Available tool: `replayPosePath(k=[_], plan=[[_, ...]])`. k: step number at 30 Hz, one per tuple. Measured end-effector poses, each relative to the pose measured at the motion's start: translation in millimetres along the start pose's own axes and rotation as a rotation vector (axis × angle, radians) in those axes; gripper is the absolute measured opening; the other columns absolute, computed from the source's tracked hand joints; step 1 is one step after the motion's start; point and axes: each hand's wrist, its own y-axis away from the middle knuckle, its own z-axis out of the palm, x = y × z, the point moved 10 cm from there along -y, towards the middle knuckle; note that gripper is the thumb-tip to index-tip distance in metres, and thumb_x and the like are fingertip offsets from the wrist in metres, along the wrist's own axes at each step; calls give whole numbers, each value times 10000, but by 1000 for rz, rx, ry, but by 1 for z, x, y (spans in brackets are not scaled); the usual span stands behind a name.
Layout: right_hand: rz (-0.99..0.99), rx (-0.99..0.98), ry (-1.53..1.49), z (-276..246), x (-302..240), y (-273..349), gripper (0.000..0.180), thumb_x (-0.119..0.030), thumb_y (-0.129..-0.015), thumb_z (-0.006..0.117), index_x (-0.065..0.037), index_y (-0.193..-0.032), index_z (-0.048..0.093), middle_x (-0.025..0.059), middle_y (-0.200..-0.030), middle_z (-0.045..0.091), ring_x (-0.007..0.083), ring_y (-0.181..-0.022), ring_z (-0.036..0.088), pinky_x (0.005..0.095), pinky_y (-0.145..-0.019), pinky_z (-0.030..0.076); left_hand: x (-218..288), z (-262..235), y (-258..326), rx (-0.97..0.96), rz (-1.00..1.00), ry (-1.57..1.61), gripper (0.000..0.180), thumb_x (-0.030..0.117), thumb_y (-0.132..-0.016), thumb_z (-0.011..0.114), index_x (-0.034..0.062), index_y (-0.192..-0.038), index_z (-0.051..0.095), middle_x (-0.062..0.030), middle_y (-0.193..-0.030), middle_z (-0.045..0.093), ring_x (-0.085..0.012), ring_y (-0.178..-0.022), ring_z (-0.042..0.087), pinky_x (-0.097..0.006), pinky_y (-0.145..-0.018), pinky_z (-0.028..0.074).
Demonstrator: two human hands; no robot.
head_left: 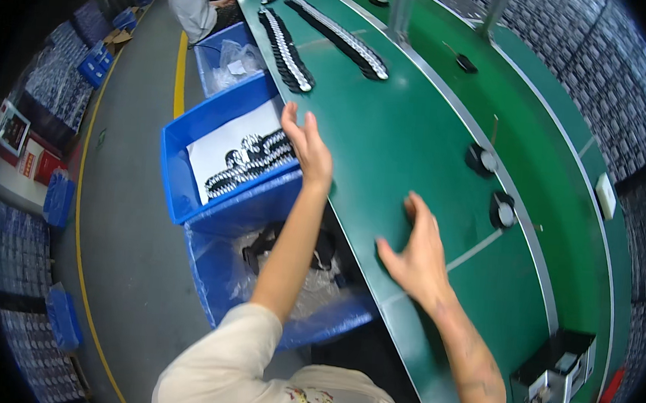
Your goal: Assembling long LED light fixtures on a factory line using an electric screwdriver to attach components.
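Both hands empty, fingers spread. I see the left hand (pixel 308 146) hover at the worktop (pixel 402 147) edge, just beside the blue bin (pixel 183 169); its stacked black-and-white parts (pixel 251 163) lie to the left, rows running diagonally. Right hand (pixel 417 249) is farther off.

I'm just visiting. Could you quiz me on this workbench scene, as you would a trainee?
1. True or false: the left hand holds a part.
2. What lies inside the upper blue bin? A) stacked black and silver parts B) bottles C) tools
3. How many small round black parts lie beyond the right hand on the green table?

Key: 1. False, it is open and empty. 2. A. 3. Two.
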Motion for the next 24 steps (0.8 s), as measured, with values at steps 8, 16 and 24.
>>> replayPosePath(k=[8,16,24], plan=[[-13,184,-109,136,-46,-252,1080,-365,-611,854,154,-1364,279,311,-1221,543,433,-1154,514,454,-1016,413,12,-5,10,-33,-53,-38,601,358,-1056,255,-26,-1493,106,-246,-1537,188,-325,-1443,185,-412,-1174,136],[-10,102,95,166,-53,-312,674,-289,-652,777,48,-1133,447,231,-1016,650,373,-1029,579,435,-916,463,14,10,7,-121,-38,-136,605,294,-1044,315,-65,-1483,103,-266,-1522,228,-336,-1430,223,-417,-1161,172],[15,41,37,131,-15,-265,845,-266,-636,773,93,-1296,388,262,-1135,605,402,-1061,554,442,-944,456,-5,11,-1,-152,-68,-158,608,198,-1000,440,-48,-1480,159,-252,-1504,266,-317,-1406,272,-400,-1162,180]])
